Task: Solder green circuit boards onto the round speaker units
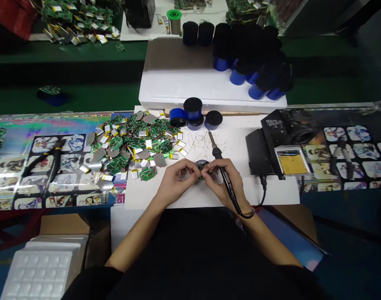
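My left hand (174,178) and my right hand (224,180) meet over a white mat (209,196), fingers pinched together on a small green circuit board (202,168) resting on a round dark part. A black soldering iron (221,166) lies across my right hand, handle tucked against the palm, its tip pointing away from me. Its cord runs back past my right wrist.
A heap of green circuit boards with silver battery cells (130,146) lies left of my hands. Blue and black cylinders (193,112) stand behind, more (255,62) on a white foam block. A black soldering station with a yellow sponge (284,146) sits to the right. Pliers (49,158) lie far left.
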Motion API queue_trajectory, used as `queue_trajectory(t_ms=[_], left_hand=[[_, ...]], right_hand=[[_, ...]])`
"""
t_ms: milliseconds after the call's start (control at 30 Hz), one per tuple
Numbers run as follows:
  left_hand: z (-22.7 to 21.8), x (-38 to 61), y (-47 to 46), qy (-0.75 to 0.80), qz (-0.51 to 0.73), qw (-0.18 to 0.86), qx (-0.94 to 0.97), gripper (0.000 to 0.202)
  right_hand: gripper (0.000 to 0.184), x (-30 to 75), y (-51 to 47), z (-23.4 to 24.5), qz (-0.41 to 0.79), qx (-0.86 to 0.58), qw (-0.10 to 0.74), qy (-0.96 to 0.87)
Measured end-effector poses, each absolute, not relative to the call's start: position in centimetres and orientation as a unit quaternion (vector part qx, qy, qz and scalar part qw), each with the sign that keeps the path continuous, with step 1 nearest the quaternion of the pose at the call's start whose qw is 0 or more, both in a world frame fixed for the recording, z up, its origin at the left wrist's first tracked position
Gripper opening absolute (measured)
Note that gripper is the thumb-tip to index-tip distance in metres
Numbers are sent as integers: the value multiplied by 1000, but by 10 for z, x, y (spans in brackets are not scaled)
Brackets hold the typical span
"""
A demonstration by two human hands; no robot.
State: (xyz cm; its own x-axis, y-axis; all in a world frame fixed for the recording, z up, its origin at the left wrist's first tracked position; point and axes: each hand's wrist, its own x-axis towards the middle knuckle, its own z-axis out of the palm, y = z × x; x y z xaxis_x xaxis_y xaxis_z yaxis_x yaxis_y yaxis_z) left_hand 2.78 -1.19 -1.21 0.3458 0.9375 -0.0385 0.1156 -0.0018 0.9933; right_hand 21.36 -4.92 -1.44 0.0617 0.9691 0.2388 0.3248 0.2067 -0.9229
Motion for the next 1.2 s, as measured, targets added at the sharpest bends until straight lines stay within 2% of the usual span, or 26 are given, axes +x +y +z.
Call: queue_trajectory(t_ms=[167,300,367,500,633,833,1200], left_hand=[[-7,19,-2,385,336,461,726,6],[-12,14,5,318,293,393,811,9],[-14,13,9,295,273,372,837,10],[-14,11,18,265,238,345,868,10],[-12,11,24,251,224,369,867,11],[-7,11,28,240,216,417,849,13],[-5,9,36,227,188,421,858,14]], right_hand=[[4,235,-57,-4,305,-538,483,-620],[34,258,-65,11,374,-533,553,-520],[43,269,-67,18,388,-534,559,-501],[25,288,-73,23,326,-597,489,-546],[10,296,-82,19,249,-624,489,-557],[9,291,-78,22,312,-571,445,-615],[4,283,-73,24,278,-559,404,-668]])
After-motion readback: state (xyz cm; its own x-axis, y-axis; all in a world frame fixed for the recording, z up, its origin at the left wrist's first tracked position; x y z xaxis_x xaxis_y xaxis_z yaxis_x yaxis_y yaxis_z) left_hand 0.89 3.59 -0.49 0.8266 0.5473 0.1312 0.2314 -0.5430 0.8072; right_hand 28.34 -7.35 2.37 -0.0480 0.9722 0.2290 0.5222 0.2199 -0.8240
